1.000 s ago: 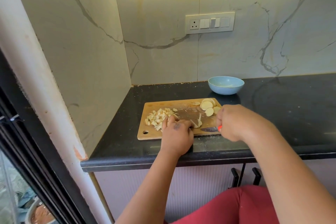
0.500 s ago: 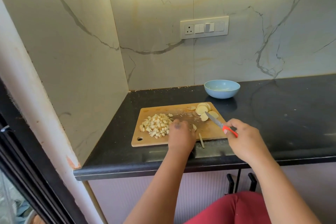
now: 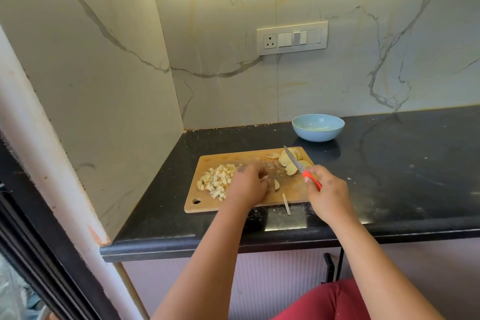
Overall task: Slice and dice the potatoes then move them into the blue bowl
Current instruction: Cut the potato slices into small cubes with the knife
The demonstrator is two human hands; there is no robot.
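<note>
A wooden cutting board [image 3: 233, 158] lies on the black counter. Diced potato [image 3: 215, 180] is heaped on its left part, and round potato slices [image 3: 285, 161] lie at its far right corner. My left hand [image 3: 248, 186] rests on the board's middle, fingers curled over potato pieces that it mostly hides. My right hand [image 3: 328, 192] grips the red handle of a knife [image 3: 294, 161], whose blade points up and away over the slices. One thin potato strip [image 3: 286, 204] hangs over the board's near edge. The blue bowl [image 3: 318, 128] stands behind the board.
A marble wall closes the left side and the back, with a switch panel [image 3: 292, 37] above the bowl. The black counter [image 3: 402, 163] stretches to the right. A red-clad leg [image 3: 330, 304] shows below the counter edge.
My right hand has lifted the knife off the board and turned the blade to point away. The left hand has slid a little to the left over the pieces. The camera has tilted down.
</note>
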